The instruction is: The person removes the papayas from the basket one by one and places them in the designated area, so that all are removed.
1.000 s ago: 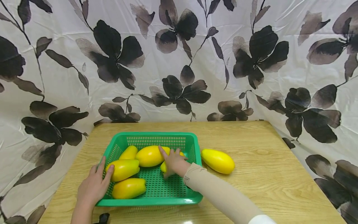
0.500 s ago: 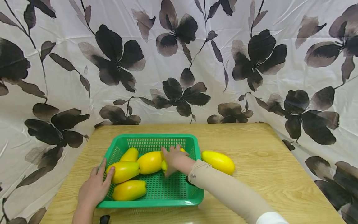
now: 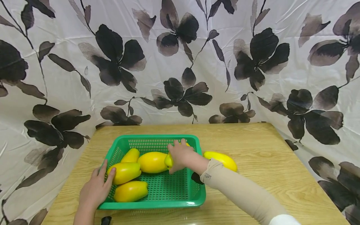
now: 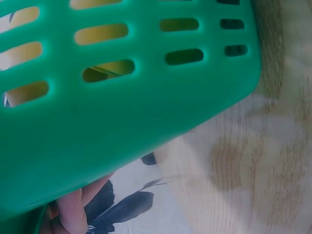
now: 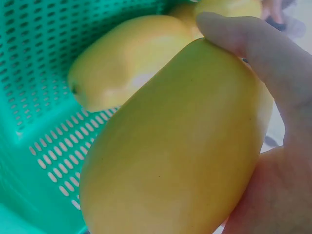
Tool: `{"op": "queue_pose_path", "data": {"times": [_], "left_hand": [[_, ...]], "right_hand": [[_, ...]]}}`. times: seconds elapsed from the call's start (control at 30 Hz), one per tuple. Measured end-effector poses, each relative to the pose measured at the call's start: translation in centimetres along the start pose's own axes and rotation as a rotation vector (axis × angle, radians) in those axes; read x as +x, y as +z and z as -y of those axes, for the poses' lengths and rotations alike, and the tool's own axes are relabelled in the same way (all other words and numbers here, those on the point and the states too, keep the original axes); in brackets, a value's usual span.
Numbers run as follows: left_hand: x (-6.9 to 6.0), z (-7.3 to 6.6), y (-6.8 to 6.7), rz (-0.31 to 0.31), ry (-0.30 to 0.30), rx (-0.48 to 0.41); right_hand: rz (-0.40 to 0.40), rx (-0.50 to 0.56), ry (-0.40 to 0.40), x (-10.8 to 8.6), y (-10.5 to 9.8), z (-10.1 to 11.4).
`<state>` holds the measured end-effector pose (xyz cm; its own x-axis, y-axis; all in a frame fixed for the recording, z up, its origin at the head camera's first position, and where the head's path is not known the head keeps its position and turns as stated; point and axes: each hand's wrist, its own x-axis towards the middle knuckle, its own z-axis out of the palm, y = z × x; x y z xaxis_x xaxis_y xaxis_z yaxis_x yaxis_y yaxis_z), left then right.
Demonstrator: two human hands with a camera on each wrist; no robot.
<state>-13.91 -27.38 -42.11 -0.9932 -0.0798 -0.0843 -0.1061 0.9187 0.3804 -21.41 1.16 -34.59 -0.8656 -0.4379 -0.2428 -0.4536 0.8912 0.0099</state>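
My left hand (image 3: pixel 95 187) grips the left rim of a green plastic basket (image 3: pixel 152 204), its thumb lying over the inside beside a yellow papaya (image 3: pixel 125 172). In the left wrist view, the basket wall (image 4: pixel 146 107) hides most of that hand; a few fingers (image 4: pixel 73 212) show below the rim. Inside the basket at the right, my right hand (image 3: pixel 181 154) holds another papaya (image 5: pixel 175 146), thumb on one side of it in the right wrist view. Most of this papaya is hidden by the hand in the head view. A middle papaya (image 3: pixel 152 162) lies just left of it.
Two more papayas lie in the basket, one at the back left (image 3: pixel 131 155), one at the front left (image 3: pixel 131 191). A single papaya (image 3: pixel 220 160) rests on the wooden table (image 3: pixel 267 175) right of the basket. Floral cloth (image 3: pixel 180 62) hangs around the table.
The middle papaya has shifted slightly toward the front of the basket. My right hand has moved a little right and back with its papaya. My left hand stays on the rim.
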Motion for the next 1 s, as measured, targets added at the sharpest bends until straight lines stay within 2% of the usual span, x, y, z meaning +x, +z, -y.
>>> {"op": "queue_pose_path", "data": {"times": [0.37,0.5,0.77,1.0], "left_hand": [[-0.1,-0.1,0.0,-0.007,0.004,0.004],[-0.2,-0.1,-0.1,-0.007,0.003,0.006],[-0.3,-0.2,-0.1,-0.007,0.001,0.008],[-0.3,-0.2,-0.1,-0.015,0.007,0.011]], "right_hand": [[-0.126,0.064,-0.118,-2.4,-1.8,-1.7],[-0.153,0.118,-0.153,-3.3,-2.3,-2.3],[-0.214,0.227,-0.174,-4.7,-2.5,-3.9],[-0.259,0.246,-0.161,-5.4,-2.6,-5.9]]}}
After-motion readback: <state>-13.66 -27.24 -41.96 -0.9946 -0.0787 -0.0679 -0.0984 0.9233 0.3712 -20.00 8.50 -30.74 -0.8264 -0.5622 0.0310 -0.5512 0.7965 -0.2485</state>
